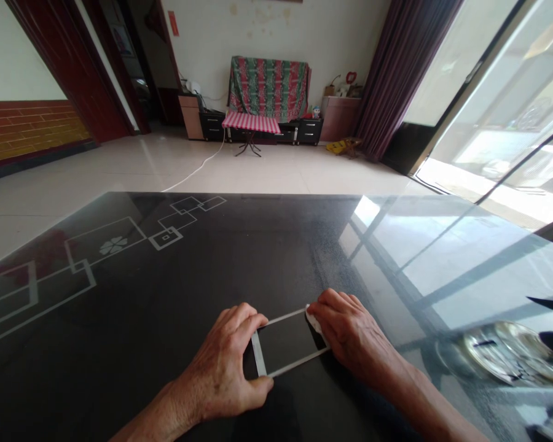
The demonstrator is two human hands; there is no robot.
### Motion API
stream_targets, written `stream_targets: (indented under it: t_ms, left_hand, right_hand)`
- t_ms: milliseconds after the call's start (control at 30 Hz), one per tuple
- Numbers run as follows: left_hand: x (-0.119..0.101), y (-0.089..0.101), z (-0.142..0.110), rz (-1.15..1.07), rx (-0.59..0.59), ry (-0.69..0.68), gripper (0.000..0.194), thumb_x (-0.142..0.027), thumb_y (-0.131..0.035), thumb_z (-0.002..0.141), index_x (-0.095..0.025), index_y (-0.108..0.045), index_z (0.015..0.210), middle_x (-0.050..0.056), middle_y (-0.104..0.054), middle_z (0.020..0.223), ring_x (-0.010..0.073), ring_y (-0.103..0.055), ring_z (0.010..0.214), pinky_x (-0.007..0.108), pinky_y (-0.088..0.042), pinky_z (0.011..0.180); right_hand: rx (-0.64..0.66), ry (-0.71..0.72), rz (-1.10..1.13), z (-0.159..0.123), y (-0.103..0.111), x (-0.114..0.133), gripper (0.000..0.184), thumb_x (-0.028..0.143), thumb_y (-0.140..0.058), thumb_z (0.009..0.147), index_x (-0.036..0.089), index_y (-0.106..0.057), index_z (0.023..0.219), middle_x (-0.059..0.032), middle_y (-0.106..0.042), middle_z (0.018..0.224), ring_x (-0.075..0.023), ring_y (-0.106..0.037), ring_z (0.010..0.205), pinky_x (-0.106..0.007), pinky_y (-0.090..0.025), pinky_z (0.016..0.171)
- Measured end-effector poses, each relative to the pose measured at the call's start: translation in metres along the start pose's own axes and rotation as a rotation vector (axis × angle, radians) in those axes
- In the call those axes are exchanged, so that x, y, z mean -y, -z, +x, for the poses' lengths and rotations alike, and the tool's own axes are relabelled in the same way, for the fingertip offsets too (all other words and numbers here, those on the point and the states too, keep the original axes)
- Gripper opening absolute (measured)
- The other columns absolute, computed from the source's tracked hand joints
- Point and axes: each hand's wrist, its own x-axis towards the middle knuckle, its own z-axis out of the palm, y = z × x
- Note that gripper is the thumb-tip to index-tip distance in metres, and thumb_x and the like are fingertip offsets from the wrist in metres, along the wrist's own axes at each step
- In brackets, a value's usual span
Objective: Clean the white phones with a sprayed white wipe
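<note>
A flat rectangular piece with pale edges and a dark or see-through middle (286,344) lies on the glossy black table (203,258). My left hand (228,362) grips its left end, thumb on the near corner and fingers on the far corner. On the right end, my right hand (348,325) presses a small wad of white cloth or tissue (314,320), with the fingers closed over it. The fingers hide part of that end. Whether the middle is glass or a dark surface, I cannot tell.
At the right of the table sits a round, shiny dish (498,353) with dark items in it; a black pointed object (550,304) is beyond it. Pale squares and a flower decorate the tabletop's left side. Across the floor stands a small table with a striped cloth (253,123).
</note>
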Motion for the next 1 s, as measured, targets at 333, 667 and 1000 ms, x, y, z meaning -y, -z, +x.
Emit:
stream_targets:
  t_ms: [333,667,1000]
  left_hand:
    - [-0.002,0.000,0.000,0.010,0.006,-0.001,0.050,-0.017,-0.060,0.054,-0.022,-0.052,0.103,0.003,-0.052,0.099,0.0231,-0.051,0.092,0.038,-0.044,0.084]
    - [0.000,0.001,0.000,-0.014,-0.005,-0.004,0.052,-0.019,-0.062,0.055,-0.023,-0.052,0.106,0.004,-0.052,0.100,0.0239,-0.051,0.093,0.039,-0.045,0.084]
    - [0.000,0.001,0.001,-0.030,-0.018,-0.002,0.049,-0.021,-0.063,0.053,-0.021,-0.056,0.102,0.003,-0.052,0.095,0.0229,-0.050,0.087,0.038,-0.045,0.081]
  right_hand:
    - [0.044,0.080,-0.036,0.003,-0.003,0.026,0.018,0.017,-0.046,0.095,0.023,-0.062,0.094,-0.0019,-0.053,0.087,-0.0159,-0.045,0.079,-0.031,-0.030,0.073]
    - [-0.038,0.004,-0.060,-0.003,0.005,0.007,0.020,0.016,-0.046,0.094,0.022,-0.065,0.093,-0.0030,-0.054,0.084,-0.0170,-0.043,0.077,-0.033,-0.028,0.073]
    - [0.036,0.039,-0.087,0.011,-0.001,0.041,0.018,0.013,-0.048,0.092,0.022,-0.063,0.090,-0.0030,-0.054,0.085,-0.0171,-0.043,0.078,-0.031,-0.028,0.071]
